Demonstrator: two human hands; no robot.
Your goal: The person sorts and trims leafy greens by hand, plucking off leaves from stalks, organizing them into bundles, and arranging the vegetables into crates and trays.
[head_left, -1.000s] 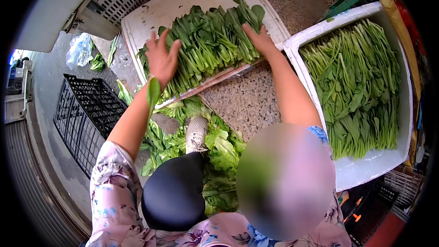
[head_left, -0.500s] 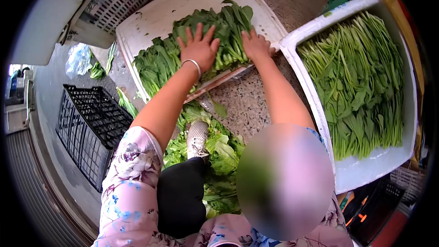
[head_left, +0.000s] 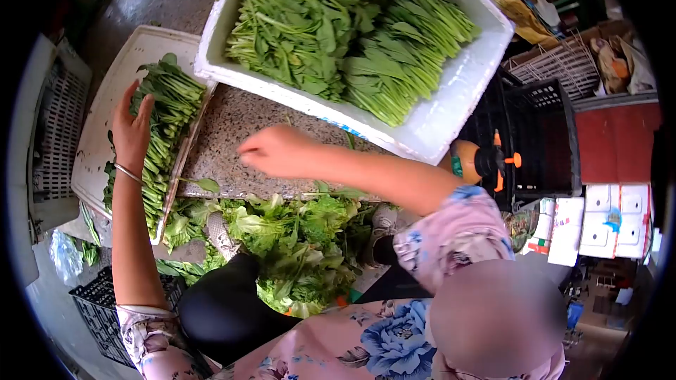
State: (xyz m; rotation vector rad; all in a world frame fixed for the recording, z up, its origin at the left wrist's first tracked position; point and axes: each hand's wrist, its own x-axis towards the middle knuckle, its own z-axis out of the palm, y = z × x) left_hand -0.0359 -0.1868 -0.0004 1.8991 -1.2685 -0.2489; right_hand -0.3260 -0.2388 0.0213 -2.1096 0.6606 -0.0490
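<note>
Green leafy stalks (head_left: 171,104) lie in a row on a white foam lid (head_left: 105,127) at the left. My left hand (head_left: 132,130), a bracelet on its wrist, rests against the leafy side of that row with thumb and fingers apart. My right hand (head_left: 271,151) is over the speckled stone slab (head_left: 232,123), its fingers curled together; whether anything small is between them I cannot make out. Behind it stands a white foam box (head_left: 451,109) holding more bundled greens (head_left: 401,49).
Loose lettuce leaves (head_left: 303,239) cover the ground between my shoes. A black crate (head_left: 105,306) stands at lower left, another black crate (head_left: 542,141) at right beside an orange-nozzled bottle (head_left: 466,158). White boxes (head_left: 612,222) are stacked at far right.
The view has turned to the right. My right hand has left the greens and closed its fingers over the stone slab. My left hand has shifted to the leafy side of the row.
</note>
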